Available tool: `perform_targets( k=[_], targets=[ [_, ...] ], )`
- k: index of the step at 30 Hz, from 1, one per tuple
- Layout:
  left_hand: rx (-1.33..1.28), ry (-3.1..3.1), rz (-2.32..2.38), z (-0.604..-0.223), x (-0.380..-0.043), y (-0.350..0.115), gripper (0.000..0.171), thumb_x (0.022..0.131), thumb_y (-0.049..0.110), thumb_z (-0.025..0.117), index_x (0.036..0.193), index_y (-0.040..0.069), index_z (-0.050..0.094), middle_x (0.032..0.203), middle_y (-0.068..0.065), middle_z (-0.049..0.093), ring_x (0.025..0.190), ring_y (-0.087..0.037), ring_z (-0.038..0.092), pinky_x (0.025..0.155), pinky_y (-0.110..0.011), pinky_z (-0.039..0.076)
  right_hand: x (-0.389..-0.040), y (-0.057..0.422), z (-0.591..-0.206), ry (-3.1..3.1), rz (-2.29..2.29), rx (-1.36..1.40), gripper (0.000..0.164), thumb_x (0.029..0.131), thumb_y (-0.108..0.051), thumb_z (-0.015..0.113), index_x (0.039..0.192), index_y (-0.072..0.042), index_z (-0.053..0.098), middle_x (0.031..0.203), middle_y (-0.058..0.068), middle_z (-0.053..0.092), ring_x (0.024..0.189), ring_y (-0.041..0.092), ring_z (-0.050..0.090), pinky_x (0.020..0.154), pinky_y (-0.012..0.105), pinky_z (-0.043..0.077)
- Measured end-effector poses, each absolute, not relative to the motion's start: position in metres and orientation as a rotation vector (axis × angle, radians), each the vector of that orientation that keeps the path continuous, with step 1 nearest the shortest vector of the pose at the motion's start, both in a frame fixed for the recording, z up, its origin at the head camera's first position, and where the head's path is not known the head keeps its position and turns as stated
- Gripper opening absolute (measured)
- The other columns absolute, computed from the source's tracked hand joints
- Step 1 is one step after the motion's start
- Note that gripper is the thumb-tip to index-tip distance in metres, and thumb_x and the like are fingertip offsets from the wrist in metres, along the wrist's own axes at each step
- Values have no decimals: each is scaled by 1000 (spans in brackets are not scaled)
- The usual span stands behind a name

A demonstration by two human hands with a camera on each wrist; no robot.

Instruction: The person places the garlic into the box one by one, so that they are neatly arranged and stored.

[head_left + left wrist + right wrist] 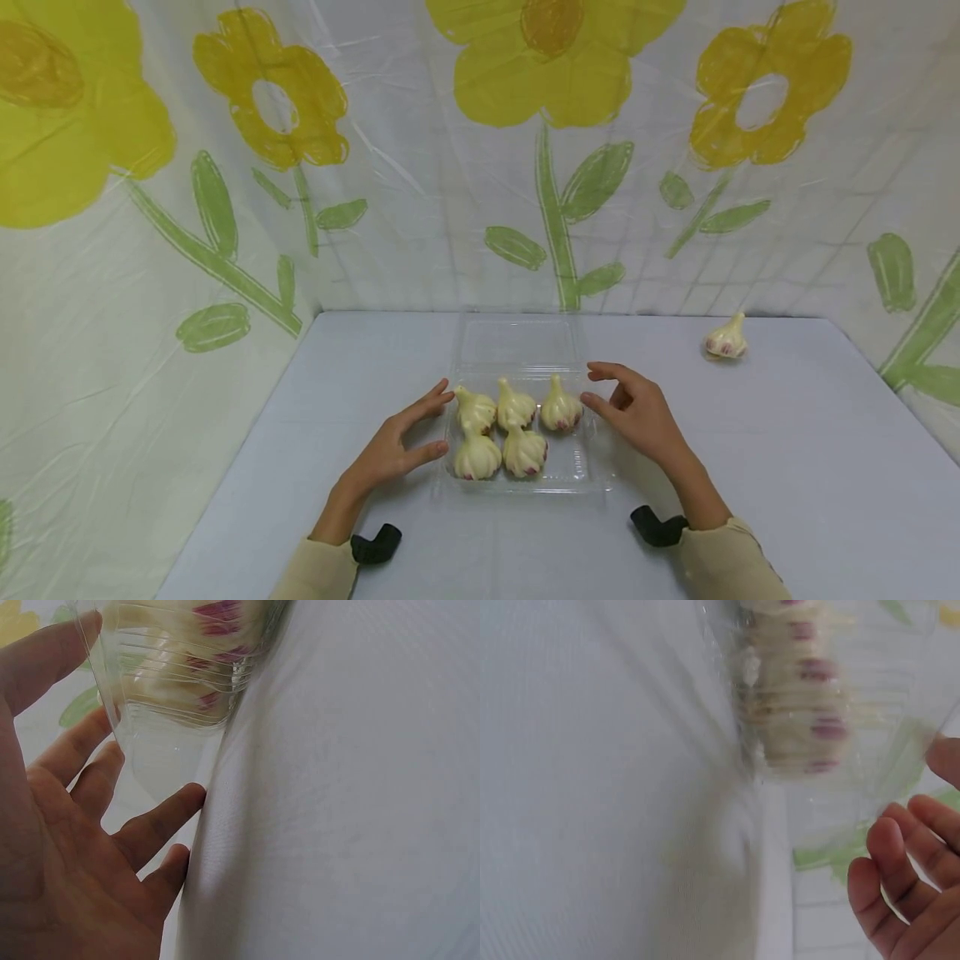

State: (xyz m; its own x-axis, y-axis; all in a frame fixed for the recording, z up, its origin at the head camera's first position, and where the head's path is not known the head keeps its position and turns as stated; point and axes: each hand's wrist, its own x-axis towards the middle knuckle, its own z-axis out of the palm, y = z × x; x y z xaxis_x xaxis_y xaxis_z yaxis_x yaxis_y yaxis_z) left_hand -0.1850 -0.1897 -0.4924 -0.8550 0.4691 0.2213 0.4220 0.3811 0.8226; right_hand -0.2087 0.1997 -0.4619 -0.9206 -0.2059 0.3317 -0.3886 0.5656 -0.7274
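Note:
A clear plastic clamshell box (567,477) lies in the middle of the table, its lid (517,342) folded back to the far side. Inside sit several garlic bulbs (525,452), cream with purple marks: three in the back row, two at the front left. My left hand (393,446) is at the box's left side, fingers spread; in the left wrist view its thumb and some fingertips (111,754) are right at the clear rim. At the right side is my right hand (637,417), fingers loosely bent, its thumb (946,761) close by the rim.
Another garlic bulb (725,337) lies alone near the table's back right. A white cloth covers the table (810,467). Behind it hangs a pale curtain (405,208) printed with yellow flowers. Black bands (377,544) show at both cuffs.

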Motion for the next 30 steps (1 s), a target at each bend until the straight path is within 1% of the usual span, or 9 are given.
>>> perform_targets(
  k=[6, 14, 17, 20, 23, 30],
  targets=[
    [830, 2575, 1503, -493, -186, -190, 67, 94, 21, 74, 154, 19, 46, 169, 0, 28, 147, -31, 45, 115, -69, 29, -211, 209, -461, -2601, 1219, 407, 40, 93, -17, 76, 131, -9, 66, 116, 18, 73, 60, 4, 51, 54, 22, 43],
    [818, 2559, 1515, -494, -186, -191, 67, 94, 22, 74, 155, 24, 45, 169, 3, 27, 148, -26, 43, 117, -68, 28, -214, 225, -463, -2658, 1199, 276, 41, 96, -23, 73, 133, -8, 65, 118, 18, 73, 62, 7, 52, 55, 23, 43],
    [824, 2563, 1510, -494, -186, -191, 67, 94, 22, 74, 155, 24, 45, 169, 2, 27, 148, -26, 43, 116, -68, 29, -216, 233, -464, -2675, 1235, 195, 42, 97, -26, 71, 134, -7, 64, 120, 18, 73, 66, 8, 57, 58, 23, 46],
    [825, 2567, 1499, -493, -187, -191, 67, 94, 23, 74, 155, 24, 45, 169, 2, 27, 147, -27, 44, 116, -68, 30, -217, 240, -465, -2684, 1373, 89, 46, 99, -33, 68, 137, -7, 62, 124, 19, 71, 75, 9, 64, 64, 22, 49],
    [820, 2571, 1498, -493, -187, -191, 67, 94, 23, 74, 155, 23, 45, 169, 2, 27, 147, -28, 45, 116, -68, 29, -218, 248, -466, -2669, 1519, 11, 51, 100, -38, 66, 139, -6, 60, 127, 20, 68, 81, 8, 68, 69, 20, 51],
    [835, 2584, 1495, -495, -187, -191, 66, 94, 20, 73, 155, 21, 46, 169, -2, 28, 146, -33, 46, 115, -70, 29, -219, 263, -471, -2640, 1615, -52, 55, 101, -38, 64, 142, -2, 57, 131, 23, 63, 81, 3, 68, 72, 19, 54]
  ],
)
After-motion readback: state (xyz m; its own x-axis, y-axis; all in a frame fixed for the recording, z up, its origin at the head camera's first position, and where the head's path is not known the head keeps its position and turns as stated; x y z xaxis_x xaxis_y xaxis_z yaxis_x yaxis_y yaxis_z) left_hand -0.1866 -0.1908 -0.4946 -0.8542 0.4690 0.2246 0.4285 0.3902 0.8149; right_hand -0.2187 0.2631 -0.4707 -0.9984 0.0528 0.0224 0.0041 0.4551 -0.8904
